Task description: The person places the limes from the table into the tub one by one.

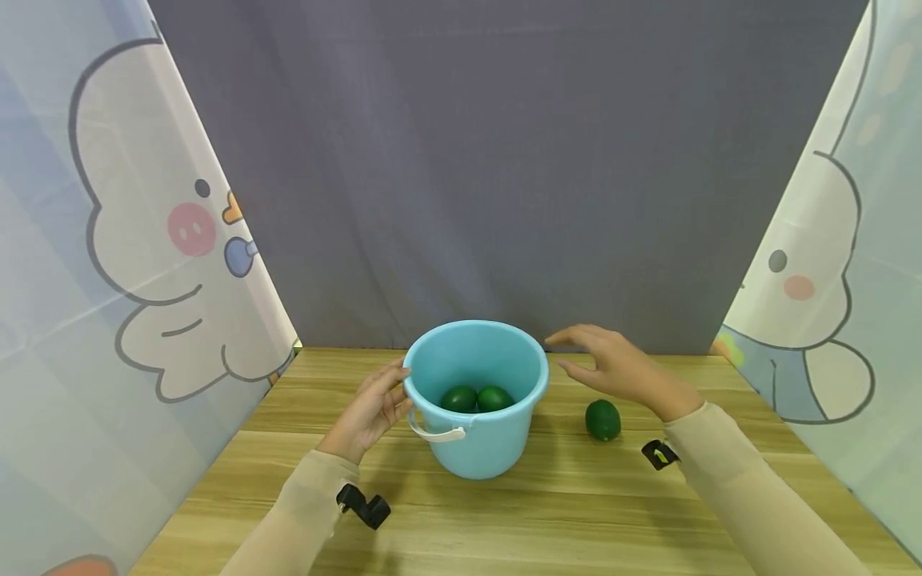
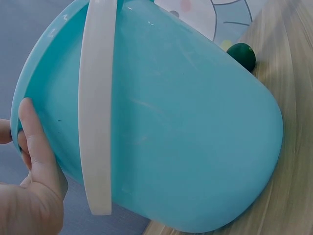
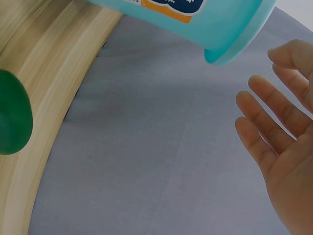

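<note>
A light blue bucket (image 1: 479,444) stands on the wooden table, its white handle (image 2: 98,107) hanging down on the near left side. Inside it lie two dark green oval fruits (image 1: 458,398), which look like avocados. My left hand (image 1: 372,410) holds the bucket's rim at the left, the thumb along the outside; some of its fingers are hidden. To the right of the bucket, my right hand (image 1: 612,366) hovers in the air with fingers loosely bent, apart from the rim and holding nothing. A third green fruit (image 1: 603,420) lies on the table below that hand.
The wooden table (image 1: 519,528) reaches back to a grey curtain (image 1: 475,176). Cartoon-printed cloths hang on the left (image 1: 158,240) and right (image 1: 807,320). An orange and dark blue label (image 3: 181,9) is on the bucket's side.
</note>
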{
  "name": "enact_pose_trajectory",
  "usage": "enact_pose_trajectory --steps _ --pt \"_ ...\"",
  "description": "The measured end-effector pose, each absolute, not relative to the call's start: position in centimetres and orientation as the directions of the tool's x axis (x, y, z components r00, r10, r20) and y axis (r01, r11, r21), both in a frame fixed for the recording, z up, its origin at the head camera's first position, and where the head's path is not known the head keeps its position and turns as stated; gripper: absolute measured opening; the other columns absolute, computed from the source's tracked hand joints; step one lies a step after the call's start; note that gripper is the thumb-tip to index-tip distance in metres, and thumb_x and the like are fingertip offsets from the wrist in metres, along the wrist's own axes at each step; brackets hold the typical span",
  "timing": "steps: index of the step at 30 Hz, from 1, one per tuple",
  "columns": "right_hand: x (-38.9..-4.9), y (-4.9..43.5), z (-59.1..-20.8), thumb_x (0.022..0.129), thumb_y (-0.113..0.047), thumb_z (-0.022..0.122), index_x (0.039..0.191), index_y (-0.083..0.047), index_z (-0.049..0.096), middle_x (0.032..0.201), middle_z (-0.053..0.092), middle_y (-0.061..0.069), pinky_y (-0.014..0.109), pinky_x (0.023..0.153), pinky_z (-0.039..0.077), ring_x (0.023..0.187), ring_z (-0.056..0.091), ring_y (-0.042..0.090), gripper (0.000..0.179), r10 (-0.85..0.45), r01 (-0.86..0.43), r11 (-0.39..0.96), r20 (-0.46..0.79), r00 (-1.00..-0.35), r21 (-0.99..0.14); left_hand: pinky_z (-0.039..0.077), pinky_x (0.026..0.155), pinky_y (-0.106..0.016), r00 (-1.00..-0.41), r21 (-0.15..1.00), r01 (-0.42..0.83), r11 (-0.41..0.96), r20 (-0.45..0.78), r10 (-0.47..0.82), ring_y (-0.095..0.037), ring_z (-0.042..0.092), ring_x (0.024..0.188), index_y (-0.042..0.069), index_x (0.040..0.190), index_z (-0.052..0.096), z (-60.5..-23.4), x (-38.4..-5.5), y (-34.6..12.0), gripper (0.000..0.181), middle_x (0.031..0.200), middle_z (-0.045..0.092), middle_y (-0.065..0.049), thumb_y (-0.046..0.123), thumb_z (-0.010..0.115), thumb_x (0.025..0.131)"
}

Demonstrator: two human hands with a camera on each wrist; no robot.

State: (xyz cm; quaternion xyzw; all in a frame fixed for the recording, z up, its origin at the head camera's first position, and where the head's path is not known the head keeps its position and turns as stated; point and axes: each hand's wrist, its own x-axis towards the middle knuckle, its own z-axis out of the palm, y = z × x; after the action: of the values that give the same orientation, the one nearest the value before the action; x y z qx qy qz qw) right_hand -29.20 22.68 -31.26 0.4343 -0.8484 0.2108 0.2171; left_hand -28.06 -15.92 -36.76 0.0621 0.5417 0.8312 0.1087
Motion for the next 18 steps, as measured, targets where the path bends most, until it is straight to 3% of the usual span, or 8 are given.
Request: enact_pose_trajectory --steps 18 --pt "-28.7 24.1 -32.5 0.093 -0.009 0.070 0.125 -0.006 0.065 0.122 0.066 0.006 0.047 0.091 0.057 0.111 0.063 0.025 0.032 -0.608 -0.769 0.604 0.501 -0.616 -0.212 0.056 0.063 -0.013 -0.967 0.916 -0.113 -0.384 -0.013 0.253 -0.006 0.061 0.077 0.000 0.151 0.033 -36.8 -28.1 -15.9 0.051 0.109 0.052 -0.004 0.010 0.049 0.103"
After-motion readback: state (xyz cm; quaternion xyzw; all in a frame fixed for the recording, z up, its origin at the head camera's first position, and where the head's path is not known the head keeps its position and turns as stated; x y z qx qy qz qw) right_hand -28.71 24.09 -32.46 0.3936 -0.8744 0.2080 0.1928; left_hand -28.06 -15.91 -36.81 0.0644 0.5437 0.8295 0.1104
